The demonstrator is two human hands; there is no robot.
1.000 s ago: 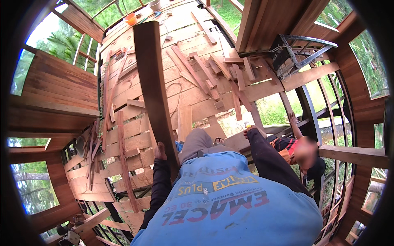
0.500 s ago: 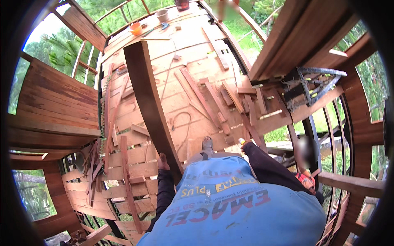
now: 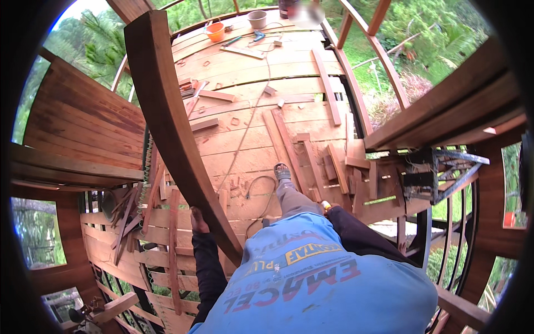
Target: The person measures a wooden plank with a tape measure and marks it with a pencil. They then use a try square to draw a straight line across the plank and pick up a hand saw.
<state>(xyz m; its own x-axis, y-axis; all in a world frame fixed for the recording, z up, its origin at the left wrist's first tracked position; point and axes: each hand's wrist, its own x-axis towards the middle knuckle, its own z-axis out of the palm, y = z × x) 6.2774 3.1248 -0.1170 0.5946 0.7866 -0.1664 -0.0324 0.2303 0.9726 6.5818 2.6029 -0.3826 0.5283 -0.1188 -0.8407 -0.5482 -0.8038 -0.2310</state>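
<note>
A long, thick dark-brown wooden beam (image 3: 173,119) slants from the upper left down to my body. My left hand (image 3: 199,220), at the end of a black sleeve, is closed against the beam's left edge near its lower end; its fingers are partly hidden. To the right of my leg, my right hand (image 3: 332,210) is mostly covered by its dark sleeve. A small white-and-yellow thing (image 3: 326,205) shows at its fingers, too small to name. My blue shirt (image 3: 311,267) hides the beam's near end.
Loose wooden offcuts (image 3: 334,167) and a cord (image 3: 236,150) lie on the plank floor (image 3: 233,119). An orange bucket (image 3: 214,32) and a grey bucket (image 3: 257,20) stand at the far end. A dark metal frame (image 3: 445,172) is at right. Gaps show between floor planks.
The beam's far end has swung left and nearer, and my left hand has shifted left with it. My sandalled foot is now farther forward, and the view has moved along the floor.
</note>
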